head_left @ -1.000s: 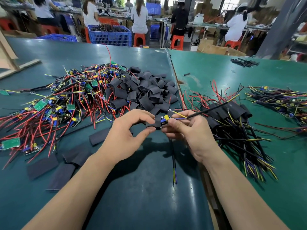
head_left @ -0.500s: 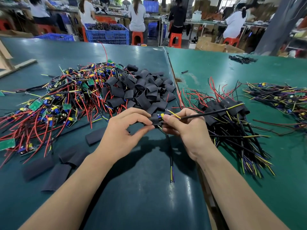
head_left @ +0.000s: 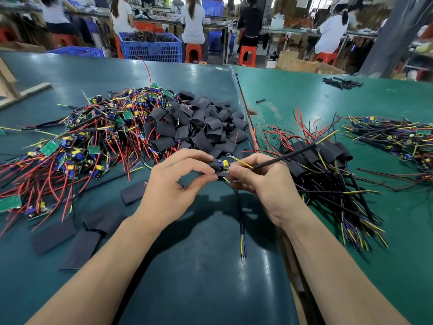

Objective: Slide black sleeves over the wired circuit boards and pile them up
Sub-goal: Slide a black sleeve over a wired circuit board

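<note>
Workers sit on red stools at long benches across the back of the room, and a blue crate [head_left: 151,46] filled with dark cabling stands on the floor just beyond the far edge of the green table [head_left: 199,277]. Taking the heap of loose black sleeves [head_left: 196,127] as the marker: left of it and touching it sprawls a tangle of bare circuit boards [head_left: 70,146] with red wires; right of it, across the seam where two mats meet, lies the pile of finished sleeved boards [head_left: 328,165], and farther right a second spread of wired boards [head_left: 396,139]. Nearer than the heap, to the left, a few flat sleeves [head_left: 79,247] lie singly. The widest bare stretch of mat is the near part, under the forearms.

Just in front of the heap, the left hand [head_left: 173,186] pinches a black sleeve [head_left: 214,166] between thumb and curled fingers. The right hand [head_left: 262,181] pinches a wired circuit board [head_left: 225,166], its end inside the sleeve's mouth. One black lead [head_left: 241,221] hangs down to the mat.
</note>
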The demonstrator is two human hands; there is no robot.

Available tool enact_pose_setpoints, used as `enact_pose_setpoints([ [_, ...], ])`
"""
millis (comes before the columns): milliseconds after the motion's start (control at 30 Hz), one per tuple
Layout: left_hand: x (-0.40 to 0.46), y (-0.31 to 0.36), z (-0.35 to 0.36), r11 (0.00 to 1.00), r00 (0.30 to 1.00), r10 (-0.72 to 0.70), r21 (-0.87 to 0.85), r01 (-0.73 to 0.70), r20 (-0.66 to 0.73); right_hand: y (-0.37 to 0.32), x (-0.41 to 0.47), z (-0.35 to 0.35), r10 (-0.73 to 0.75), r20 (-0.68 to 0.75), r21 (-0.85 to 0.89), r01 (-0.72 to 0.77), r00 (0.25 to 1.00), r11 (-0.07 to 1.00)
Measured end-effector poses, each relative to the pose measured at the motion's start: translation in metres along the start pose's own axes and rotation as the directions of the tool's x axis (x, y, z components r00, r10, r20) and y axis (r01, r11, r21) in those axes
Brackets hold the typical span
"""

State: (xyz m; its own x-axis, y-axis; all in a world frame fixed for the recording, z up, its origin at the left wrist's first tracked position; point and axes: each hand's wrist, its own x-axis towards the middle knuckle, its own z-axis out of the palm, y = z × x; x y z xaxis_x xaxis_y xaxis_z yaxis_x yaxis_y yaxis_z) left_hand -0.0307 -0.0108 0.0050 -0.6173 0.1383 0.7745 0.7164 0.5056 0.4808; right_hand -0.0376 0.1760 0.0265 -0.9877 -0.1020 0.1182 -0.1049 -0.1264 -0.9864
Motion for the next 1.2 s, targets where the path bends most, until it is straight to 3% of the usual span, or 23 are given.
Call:
enact_pose_setpoints([
  [200, 0.0008, -0.0005, -0.0022, 0.999, 0.999, -0.013, 0.029, 0.014, -0.032, -0.0019, -0.0009, 0.0031, 0.030, 0.017, 0.110, -0.032, 0.999, 0.993],
  [400, 0.0001, 0.0000, -0.0039, 0.982, 0.982, -0.176, -0.051, 0.180, 0.070, -0.0051, -0.0013, 0.0025, 0.012, -0.006, 0.090, -0.011, 1.000, 0.996],
  [600, 0.0009, 0.0002, -0.0024, 0.996, 0.996, -0.084, -0.024, 0.083, -0.017, -0.0045, -0.0024, 0.0046, -0.053, -0.045, 0.036, 0.054, 0.998, 0.998],
  [767, -0.0011, 0.0044, -0.0042, 0.989, 0.990, -0.144, -0.028, 0.144, 0.005, -0.0037, 0.0002, 0.0026, -0.075, -0.095, 0.094, 0.084, 0.993, 0.992],
  [933, -0.0006, -0.0020, -0.0053, 0.999, 0.997, 0.023, 0.027, -0.025, 0.071, -0.0042, 0.0026, 0.0006, 0.021, -0.123, 0.224, 0.008, 0.992, 0.974],
  [1200, -0.0003, 0.0020, -0.0023, 0.999, 0.998, 0.040, -0.016, -0.039, 0.048, -0.0030, 0.0009, 0.0015, 0.132, -0.020, 0.307, -0.120, 0.991, 0.944],
])
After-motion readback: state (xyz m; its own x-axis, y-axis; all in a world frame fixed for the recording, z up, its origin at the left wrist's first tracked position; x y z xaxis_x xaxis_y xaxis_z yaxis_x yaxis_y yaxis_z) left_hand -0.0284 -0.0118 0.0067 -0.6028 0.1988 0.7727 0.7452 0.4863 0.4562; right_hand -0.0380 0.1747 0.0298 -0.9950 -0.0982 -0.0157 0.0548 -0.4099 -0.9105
